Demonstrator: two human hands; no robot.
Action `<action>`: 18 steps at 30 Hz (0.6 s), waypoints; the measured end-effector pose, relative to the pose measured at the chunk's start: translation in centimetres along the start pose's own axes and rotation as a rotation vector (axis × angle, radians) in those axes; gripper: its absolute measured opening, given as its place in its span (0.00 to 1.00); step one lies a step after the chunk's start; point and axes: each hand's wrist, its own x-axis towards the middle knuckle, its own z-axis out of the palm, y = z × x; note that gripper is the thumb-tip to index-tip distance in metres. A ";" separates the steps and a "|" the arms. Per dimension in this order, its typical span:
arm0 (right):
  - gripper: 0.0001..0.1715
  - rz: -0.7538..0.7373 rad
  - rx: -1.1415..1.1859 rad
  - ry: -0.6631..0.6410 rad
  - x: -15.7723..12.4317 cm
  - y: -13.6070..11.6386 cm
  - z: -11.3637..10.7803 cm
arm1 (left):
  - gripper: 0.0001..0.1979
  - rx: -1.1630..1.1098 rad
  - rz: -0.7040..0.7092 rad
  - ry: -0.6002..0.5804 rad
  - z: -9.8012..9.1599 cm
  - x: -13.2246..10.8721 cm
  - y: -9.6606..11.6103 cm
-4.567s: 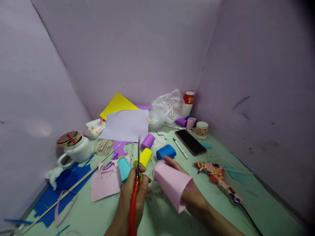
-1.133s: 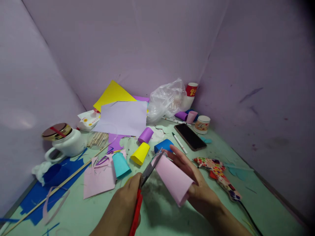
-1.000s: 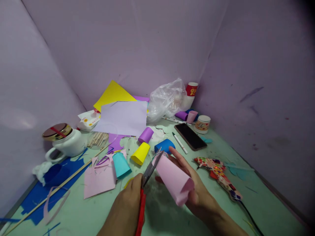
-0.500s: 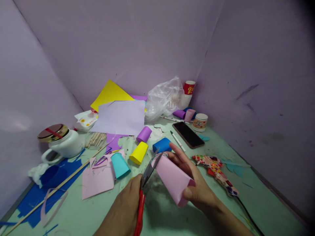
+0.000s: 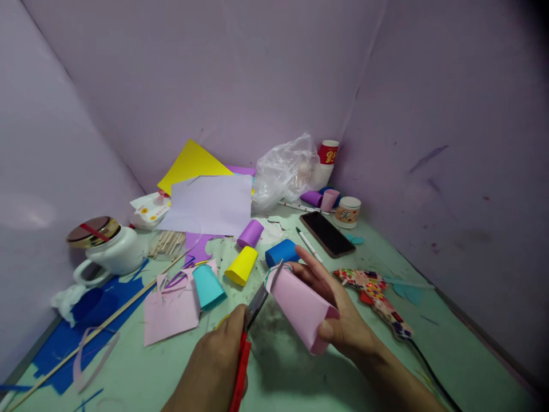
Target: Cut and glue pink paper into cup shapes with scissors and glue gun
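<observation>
My right hand (image 5: 343,320) grips a pink paper cup (image 5: 300,306) lying on its side just above the green table (image 5: 386,366), its thumb on the wide mouth and its fingers along the far side. My left hand (image 5: 217,366) is closed on red-handled scissors (image 5: 251,320). The grey blades point up and to the right, and their tips meet the cup's narrow end. A small blue cup (image 5: 281,252) lies just behind that end.
A yellow cup (image 5: 241,266), a teal cup (image 5: 208,286), a purple cup (image 5: 250,233) and a pink paper sheet (image 5: 171,312) lie left of centre. A phone (image 5: 326,233), pen (image 5: 309,245), patterned glue gun (image 5: 377,297), white teapot (image 5: 107,252), plastic bag (image 5: 285,171) and coloured sheets lie around.
Earlier the scissors stood upright beside the cup. Since then the blades have tilted right onto the cup's narrow end, and over the last second my right hand has turned the cup slightly.
</observation>
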 end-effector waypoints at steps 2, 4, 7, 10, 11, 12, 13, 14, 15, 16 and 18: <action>0.70 0.000 -0.052 -0.010 0.0 -0.5 -0.3 | 0.24 -0.034 0.027 0.005 -0.2 0.1 0.1; 0.72 0.002 -0.125 -0.006 0.0 -1.0 -0.6 | 0.20 -0.096 0.033 -0.001 -0.4 0.2 0.5; 0.71 0.010 -0.239 -0.051 -0.1 -1.6 -1.0 | 0.11 -0.309 -0.157 0.120 -0.5 0.5 1.2; 0.68 0.003 -0.314 -0.186 -0.5 -1.6 -0.8 | 0.17 -0.646 -0.398 0.319 -0.5 0.6 1.9; 0.67 0.000 -0.325 -0.235 -0.8 -1.5 -0.6 | 0.21 -0.750 -0.431 0.325 -0.5 0.6 2.0; 0.67 -0.002 -0.329 -0.278 -1.1 -1.4 -0.3 | 0.23 -0.835 -0.442 0.309 -0.4 0.6 2.1; 0.67 -0.001 -0.331 -0.315 -1.4 -1.2 -0.1 | 0.25 -0.903 -0.441 0.277 -0.4 0.6 2.3; 0.67 0.005 -0.333 -0.349 -1.6 -1.0 0.2 | 0.25 -0.956 -0.423 0.233 -0.3 0.6 2.4; 0.67 0.015 -0.335 -0.377 -1.9 -0.7 0.4 | 0.24 -0.992 -0.402 0.193 -0.2 0.6 2.6; 0.67 0.025 -0.334 -0.399 -2.1 -0.5 0.7 | 0.23 -1.016 -0.385 0.174 -0.1 0.5 2.8; 0.69 0.045 -0.311 -0.409 -2.3 -0.2 1.1 | 0.22 -1.054 -0.391 0.205 0.1 0.5 3.2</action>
